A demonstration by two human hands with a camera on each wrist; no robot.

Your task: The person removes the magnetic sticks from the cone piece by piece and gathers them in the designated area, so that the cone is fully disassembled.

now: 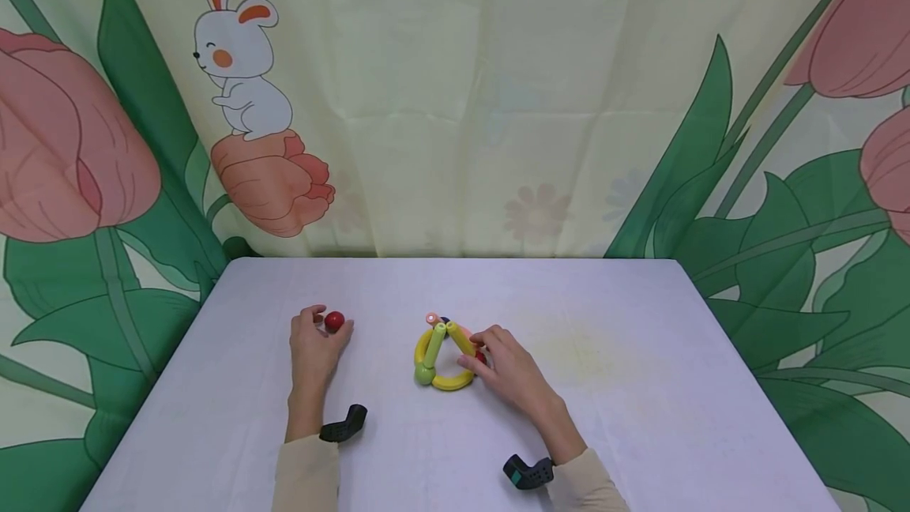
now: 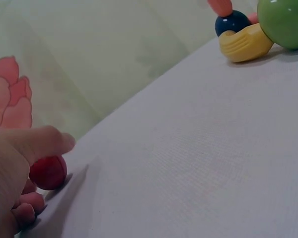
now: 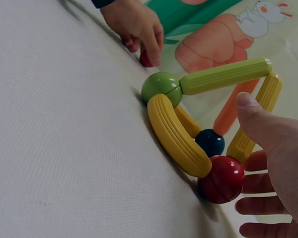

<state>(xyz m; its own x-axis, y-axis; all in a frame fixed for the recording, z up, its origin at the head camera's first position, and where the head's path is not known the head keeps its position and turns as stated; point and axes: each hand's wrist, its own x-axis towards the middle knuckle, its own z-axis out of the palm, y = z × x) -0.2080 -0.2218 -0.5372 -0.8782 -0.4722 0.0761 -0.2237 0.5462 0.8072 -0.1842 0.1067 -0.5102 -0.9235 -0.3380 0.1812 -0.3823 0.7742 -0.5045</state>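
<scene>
On the left of the table a red ball (image 1: 334, 321) sits between the thumb and fingers of my left hand (image 1: 315, 346); in the left wrist view the thumb lies over the red ball (image 2: 48, 172), with fingertips below. Near the middle stands a frame of magnetic sticks and balls: a light green stick (image 3: 226, 79), a green ball (image 3: 161, 89), a curved yellow stick (image 3: 176, 139), an orange stick (image 3: 231, 111), a dark blue ball (image 3: 210, 142) and a red corner ball (image 3: 221, 179). My right hand (image 1: 513, 370) is at its right side, thumb across the straight yellow stick (image 3: 269, 94), fingers loosely extended behind the corner ball.
A white cloth covers the table (image 1: 626, 385). Behind its far edge hangs a curtain (image 1: 426, 101) printed with a rabbit, tulips and leaves. Each wrist wears a black camera mount, such as the left mount (image 1: 344, 423) and the right mount (image 1: 528, 472).
</scene>
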